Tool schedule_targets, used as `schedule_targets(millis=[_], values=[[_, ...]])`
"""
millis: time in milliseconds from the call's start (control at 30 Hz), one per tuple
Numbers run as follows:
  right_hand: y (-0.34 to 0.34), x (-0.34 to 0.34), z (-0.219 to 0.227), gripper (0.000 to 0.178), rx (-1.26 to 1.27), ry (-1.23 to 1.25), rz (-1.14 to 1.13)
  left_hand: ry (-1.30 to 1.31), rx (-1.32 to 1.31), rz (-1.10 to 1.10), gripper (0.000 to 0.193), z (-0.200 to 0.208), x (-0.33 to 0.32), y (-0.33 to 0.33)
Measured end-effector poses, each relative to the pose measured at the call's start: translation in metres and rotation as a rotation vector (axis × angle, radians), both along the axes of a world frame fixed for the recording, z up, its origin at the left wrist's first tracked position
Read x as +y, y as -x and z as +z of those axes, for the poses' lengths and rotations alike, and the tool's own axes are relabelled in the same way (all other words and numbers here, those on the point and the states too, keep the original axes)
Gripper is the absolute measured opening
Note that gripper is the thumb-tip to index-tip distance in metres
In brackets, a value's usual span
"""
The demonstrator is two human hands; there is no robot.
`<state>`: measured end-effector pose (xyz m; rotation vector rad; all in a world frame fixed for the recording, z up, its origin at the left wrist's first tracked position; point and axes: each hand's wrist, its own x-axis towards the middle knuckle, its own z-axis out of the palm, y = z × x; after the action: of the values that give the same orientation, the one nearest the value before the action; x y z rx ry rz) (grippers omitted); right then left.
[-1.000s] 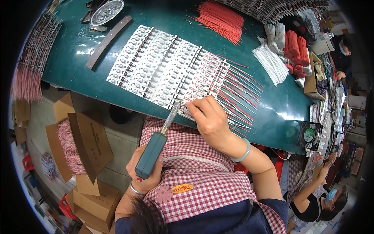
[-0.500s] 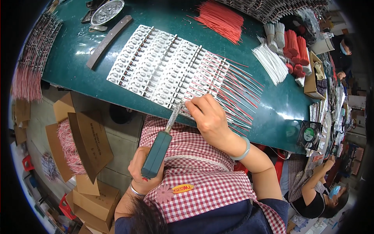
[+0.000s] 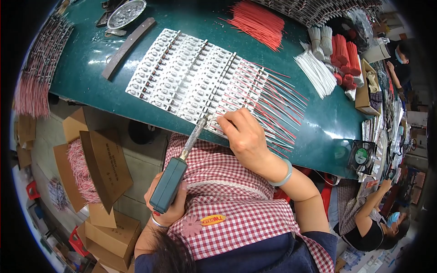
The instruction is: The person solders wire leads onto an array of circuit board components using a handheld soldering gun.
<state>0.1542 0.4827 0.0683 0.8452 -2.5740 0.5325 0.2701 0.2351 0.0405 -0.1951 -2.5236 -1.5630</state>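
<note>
My left hand point(image 3: 178, 200) is closed around the green handle of a soldering iron point(image 3: 169, 182). Its long metal shaft slants up to the near edge of a panel of small white circuit boards point(image 3: 186, 77), and the tip is at that edge. Just right of the tip, my right hand point(image 3: 248, 141) pinches a thin wire over the panel's near right corner; the fingers hide most of it. Red and white wires point(image 3: 282, 102) fan out rightward from the panel's right-hand strip. The strips to the left carry no such wires.
On the green table point(image 3: 318, 132) lie loose red wires point(image 3: 257, 25), white wires point(image 3: 316, 75), a metal bar point(image 3: 129, 48) and a metal dish point(image 3: 126, 13). Wired strips point(image 3: 41, 63) hang at the left. An open carton point(image 3: 107, 168) stands below. Two people work at the right.
The soldering iron has drawn back slightly down and left, its handle tilting further left with my left hand. My right hand has barely moved.
</note>
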Motion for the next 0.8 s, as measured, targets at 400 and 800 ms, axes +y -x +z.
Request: schedule_targets(millis=[400,800], values=[[-0.011,-0.004,0.0,0.033,-0.016,0.051,0.027,0.055,0.006,-0.071,0.021,0.02,0.0,0.008],[-0.01,-0.006,-0.001,0.033,0.009,0.027,0.02,0.084,0.08,-0.081,0.02,0.016,0.002,0.009]])
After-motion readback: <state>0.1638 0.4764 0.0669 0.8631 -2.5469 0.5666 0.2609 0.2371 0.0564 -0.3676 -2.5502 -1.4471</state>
